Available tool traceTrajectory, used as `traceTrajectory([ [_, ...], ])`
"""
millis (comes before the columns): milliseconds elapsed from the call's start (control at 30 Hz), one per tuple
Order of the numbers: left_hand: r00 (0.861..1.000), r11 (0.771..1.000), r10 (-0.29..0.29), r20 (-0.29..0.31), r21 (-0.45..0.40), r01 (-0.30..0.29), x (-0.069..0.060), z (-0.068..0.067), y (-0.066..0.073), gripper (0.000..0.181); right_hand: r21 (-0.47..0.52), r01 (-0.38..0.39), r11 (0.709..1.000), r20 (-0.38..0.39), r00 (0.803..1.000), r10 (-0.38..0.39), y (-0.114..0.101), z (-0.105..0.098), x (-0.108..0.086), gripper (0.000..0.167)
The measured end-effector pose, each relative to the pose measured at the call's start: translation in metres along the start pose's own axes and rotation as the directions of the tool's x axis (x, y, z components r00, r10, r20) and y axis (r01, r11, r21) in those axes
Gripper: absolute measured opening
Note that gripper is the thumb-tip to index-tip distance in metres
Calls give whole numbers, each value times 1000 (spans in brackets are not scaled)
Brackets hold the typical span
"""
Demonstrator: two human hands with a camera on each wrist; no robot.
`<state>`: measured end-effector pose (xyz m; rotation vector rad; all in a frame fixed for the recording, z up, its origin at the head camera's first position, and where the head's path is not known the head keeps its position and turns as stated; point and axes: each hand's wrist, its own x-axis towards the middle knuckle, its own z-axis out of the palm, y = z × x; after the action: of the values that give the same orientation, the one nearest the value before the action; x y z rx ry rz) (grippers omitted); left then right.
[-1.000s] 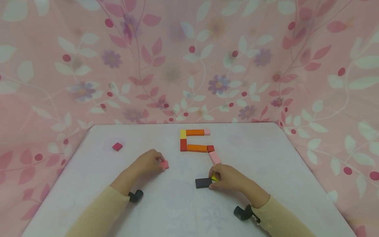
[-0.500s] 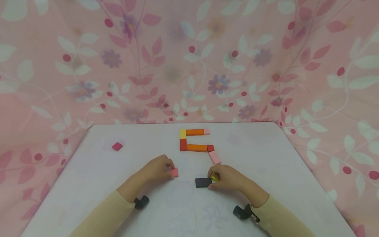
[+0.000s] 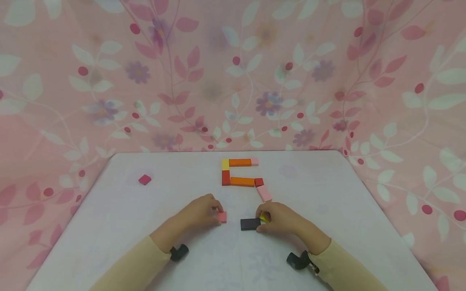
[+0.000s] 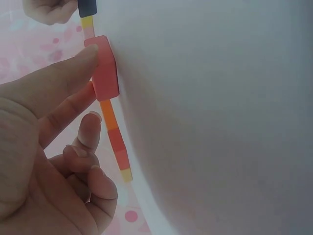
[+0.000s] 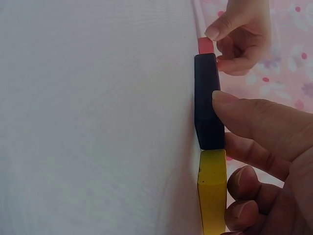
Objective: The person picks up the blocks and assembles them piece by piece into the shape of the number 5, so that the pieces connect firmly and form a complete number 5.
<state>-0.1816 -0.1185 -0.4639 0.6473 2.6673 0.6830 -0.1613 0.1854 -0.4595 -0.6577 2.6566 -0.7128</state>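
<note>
Between thumb and finger my left hand (image 3: 201, 211) pinches a coral-pink block (image 3: 222, 217), seen close up in the left wrist view. To its right, a short gap away, lies a black block (image 3: 250, 224). My right hand (image 3: 282, 218) holds that black block, its thumb (image 5: 244, 112) on one side and a finger behind. A yellow block (image 5: 212, 191) touches the end of the black one and is partly covered by the right hand in the head view. A light pink block (image 3: 263, 193) lies just beyond the right hand.
Farther back, orange blocks (image 3: 242, 182), red blocks (image 3: 225, 178), a pale yellow block (image 3: 225, 164) and a small pink block (image 3: 255, 162) form an angular line on the white table (image 3: 327, 194). A magenta block (image 3: 145, 180) lies alone at the left.
My left hand has moved right and nearer to me with the coral-pink block, closing in on the black block. The right hand and the other blocks have stayed in place.
</note>
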Motion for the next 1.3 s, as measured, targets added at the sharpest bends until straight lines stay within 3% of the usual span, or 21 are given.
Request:
traceTrajectory([
  [200, 998, 998, 58, -13, 24, -58, -1, 2, 6, 25, 3, -1, 1000, -2, 1000, 1, 1, 1, 0, 31],
  [700, 999, 999, 31, 43, 19, -32, 2, 8, 22, 28, 5, -5, 1000, 3, 1000, 5, 2, 0, 1, 30],
  [1000, 995, 995, 85, 53, 47, -88, 6, 10, 28, 27, 2, -12, 1000, 9, 1000, 12, 1, 0, 2, 29],
  [1300, 994, 995, 93, 59, 36, -95, 8, 11, 29, 26, -2, -7, 1000, 6, 1000, 7, 1, 0, 2, 30],
])
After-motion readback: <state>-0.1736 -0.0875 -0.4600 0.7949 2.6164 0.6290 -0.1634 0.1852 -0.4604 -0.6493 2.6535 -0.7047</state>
